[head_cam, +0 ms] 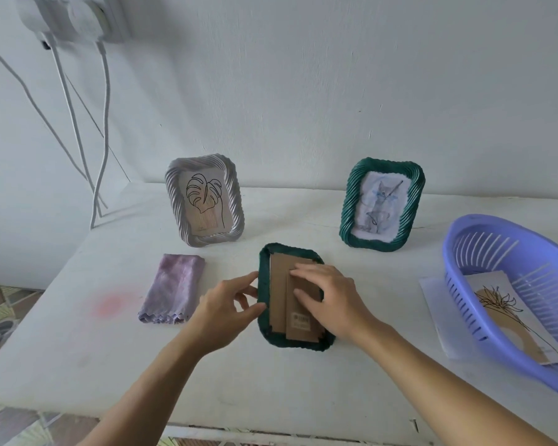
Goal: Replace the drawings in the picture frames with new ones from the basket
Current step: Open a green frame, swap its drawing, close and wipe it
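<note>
A dark green frame (264, 333) lies face down in the middle of the white table (303, 397), its brown cardboard back (279, 297) facing up. My left hand (229, 304) touches the frame's left edge with thumb and fingertips. My right hand (329, 297) rests flat on the cardboard back. Behind stand a silver frame (203, 199) with a line-drawn leaf and a green frame (382, 207) with a pale blue cat picture. A purple basket (484, 249) at the right holds a plant drawing (512, 320).
A folded lilac cloth (171, 288) lies left of the flat frame. A white sheet (432, 300) pokes out from under the basket. White cables (78, 130) hang down the wall at the back left. The table's front edge runs near the bottom.
</note>
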The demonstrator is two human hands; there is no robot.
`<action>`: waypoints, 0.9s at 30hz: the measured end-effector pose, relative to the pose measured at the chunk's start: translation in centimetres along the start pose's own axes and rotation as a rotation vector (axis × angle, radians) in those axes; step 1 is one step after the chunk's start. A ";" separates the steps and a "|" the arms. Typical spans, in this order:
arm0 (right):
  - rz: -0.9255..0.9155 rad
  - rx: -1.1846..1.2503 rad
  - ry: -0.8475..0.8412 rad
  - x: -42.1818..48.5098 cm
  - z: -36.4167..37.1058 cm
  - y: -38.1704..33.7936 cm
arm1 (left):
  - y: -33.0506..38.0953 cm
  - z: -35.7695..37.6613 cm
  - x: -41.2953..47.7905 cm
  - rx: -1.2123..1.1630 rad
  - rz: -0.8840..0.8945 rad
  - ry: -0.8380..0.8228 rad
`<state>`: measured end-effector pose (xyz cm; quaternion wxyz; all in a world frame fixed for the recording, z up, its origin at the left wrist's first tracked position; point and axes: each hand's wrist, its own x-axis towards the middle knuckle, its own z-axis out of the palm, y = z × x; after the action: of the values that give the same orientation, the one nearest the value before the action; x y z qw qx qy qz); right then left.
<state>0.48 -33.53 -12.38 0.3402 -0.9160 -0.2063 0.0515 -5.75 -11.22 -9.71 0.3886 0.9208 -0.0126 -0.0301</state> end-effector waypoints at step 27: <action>-0.223 -0.186 0.119 1.7 0.4 3.8 | -2.7 1.2 7.8 0.322 0.205 0.087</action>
<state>3.22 -35.19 -15.04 0.2692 -0.9164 -0.2900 -0.0604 1.97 -10.54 -12.86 0.2375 0.9654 -0.0940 0.0518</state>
